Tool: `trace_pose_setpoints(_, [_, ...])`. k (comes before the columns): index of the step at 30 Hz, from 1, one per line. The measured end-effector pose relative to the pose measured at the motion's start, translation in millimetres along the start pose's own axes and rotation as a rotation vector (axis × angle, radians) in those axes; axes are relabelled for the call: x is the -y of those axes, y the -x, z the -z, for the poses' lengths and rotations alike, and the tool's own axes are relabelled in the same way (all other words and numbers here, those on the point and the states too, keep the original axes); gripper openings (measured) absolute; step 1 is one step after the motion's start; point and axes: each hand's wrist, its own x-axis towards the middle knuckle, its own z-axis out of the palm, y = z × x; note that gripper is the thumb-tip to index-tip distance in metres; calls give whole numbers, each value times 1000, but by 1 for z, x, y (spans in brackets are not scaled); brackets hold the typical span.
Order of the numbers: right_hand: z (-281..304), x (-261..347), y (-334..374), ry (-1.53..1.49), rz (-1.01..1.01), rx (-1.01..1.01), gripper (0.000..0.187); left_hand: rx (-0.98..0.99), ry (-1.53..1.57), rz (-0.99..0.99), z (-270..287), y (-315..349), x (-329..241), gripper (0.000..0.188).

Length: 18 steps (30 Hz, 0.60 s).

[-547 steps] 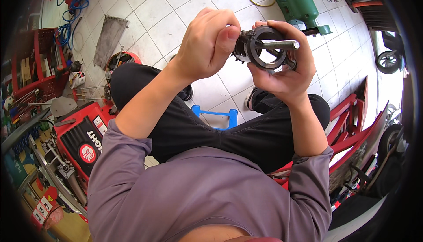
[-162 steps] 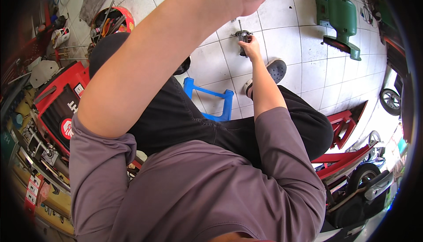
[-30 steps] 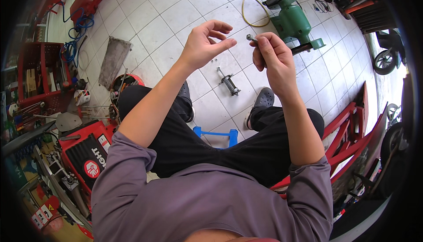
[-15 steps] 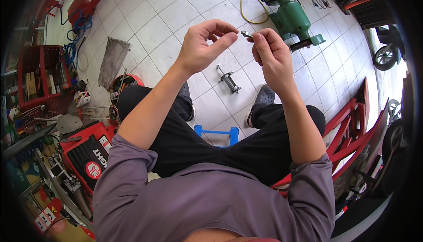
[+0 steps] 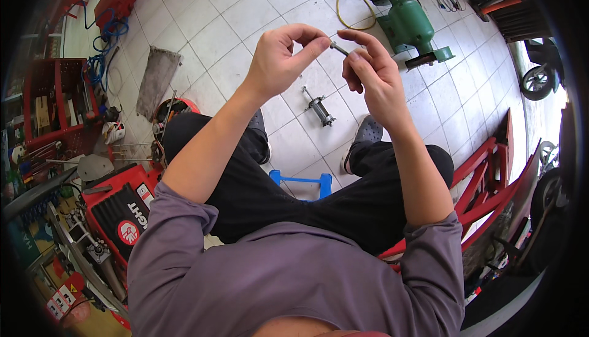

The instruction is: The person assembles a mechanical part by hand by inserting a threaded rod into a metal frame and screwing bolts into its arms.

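My left hand (image 5: 281, 61) pinches one end of a slim metal bolt (image 5: 338, 49) between thumb and fingertips. The other end of the bolt is gripped by my right hand (image 5: 381, 85), with the index finger raised off it. Both hands are up in front of me, above the floor, with the bolt tilted between them. On the tiles below them lies a small cylindrical metal assembly (image 5: 319, 111) with long rods along its sides.
A green bench grinder (image 5: 414, 24) stands at the far right beside a yellow cord (image 5: 338, 7). At left are a grey flat board (image 5: 158, 78), a red bucket of tools (image 5: 189, 105) and a red case (image 5: 116, 199). A blue plastic stool (image 5: 325, 186) shows between my legs. Red metal frames (image 5: 485, 171) stand at right.
My left fingertips have closed on the bolt's end, which was apart from them before. My right index finger has lifted, and more of the bolt's shaft shows.
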Motion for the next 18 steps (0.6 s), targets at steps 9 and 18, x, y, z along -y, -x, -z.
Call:
trace_pose_setpoints(9, [-3,-1,3,91,28,-45,20,2,24,-2,-2,-1,3,15])
trace_pose_setpoints(18, [3,-5,-1,158,113,-57,23,5,9,-44,-4,2,8,17])
